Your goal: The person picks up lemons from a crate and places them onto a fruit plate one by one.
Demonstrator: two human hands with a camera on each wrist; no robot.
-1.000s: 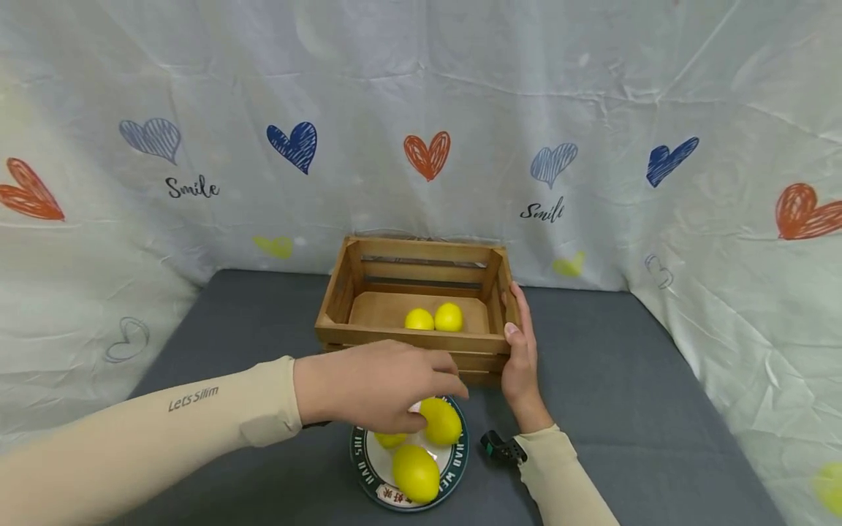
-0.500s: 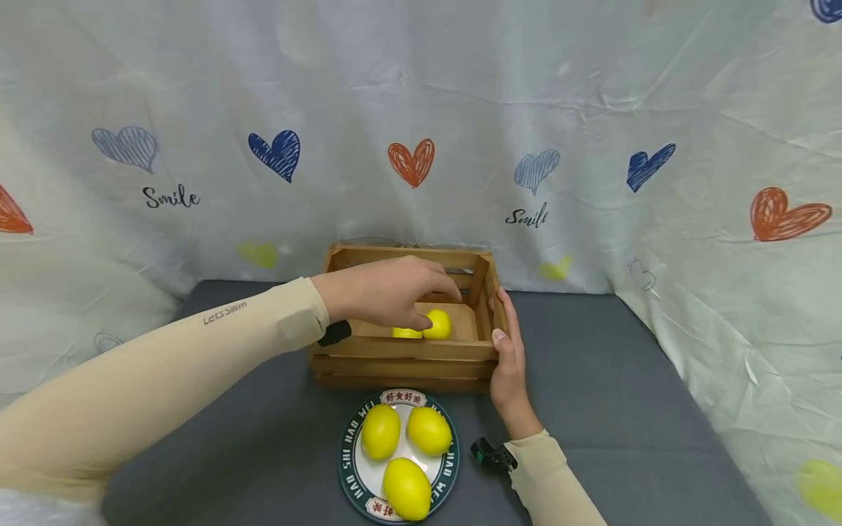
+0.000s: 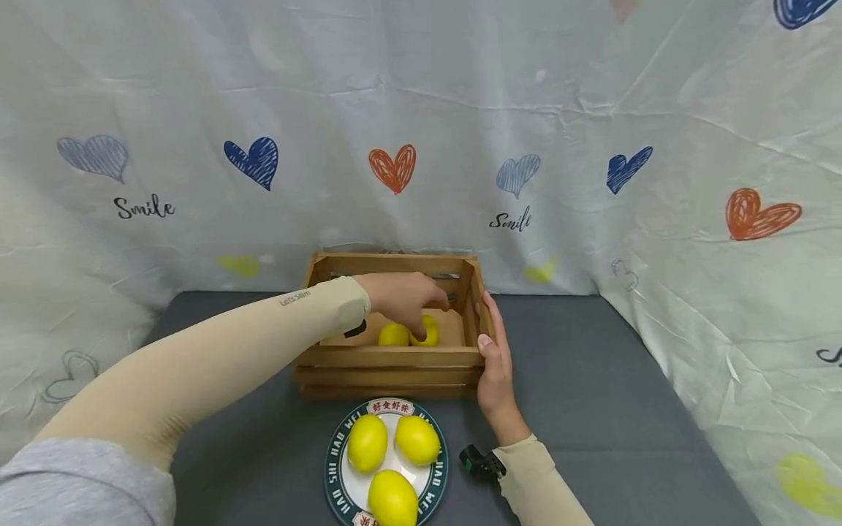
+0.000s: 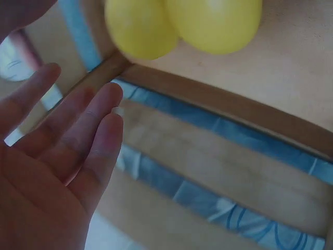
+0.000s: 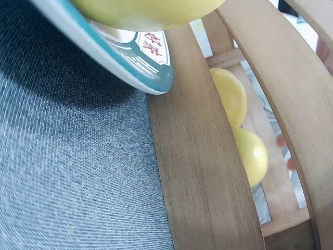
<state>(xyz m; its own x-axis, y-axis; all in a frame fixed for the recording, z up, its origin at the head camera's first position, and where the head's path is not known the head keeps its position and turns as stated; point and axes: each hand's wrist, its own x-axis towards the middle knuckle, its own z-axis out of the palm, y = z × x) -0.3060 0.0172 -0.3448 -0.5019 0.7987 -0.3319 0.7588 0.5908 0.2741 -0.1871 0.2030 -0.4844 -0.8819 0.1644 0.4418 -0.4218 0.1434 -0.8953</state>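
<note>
My left hand (image 3: 403, 298) reaches into a slatted wooden crate (image 3: 388, 357), fingers loosely extended and holding nothing. Two yellow lemons sit side by side on the crate floor, a left lemon (image 3: 392, 334) and a right lemon (image 3: 430, 330) partly covered by my fingers in the head view. The left wrist view has the fingers (image 4: 101, 156) apart from both lemons (image 4: 214, 23). My right hand (image 3: 496, 376) grips the crate's right end, thumb at the front corner and fingers along the side. In front of the crate, a green-rimmed plate (image 3: 335, 467) bears three lemons (image 3: 367, 443).
A dark grey cloth (image 3: 566, 409) covers the table. Behind and at the sides hangs a pale curtain (image 3: 447, 88) printed with hearts. A black wrist strap (image 3: 482, 463) is on the right forearm, close to the plate's right side.
My left hand has moved from over the plate, up and forward, into the crate above its lemons. My right hand keeps its hold on the crate. The head view has shifted slightly.
</note>
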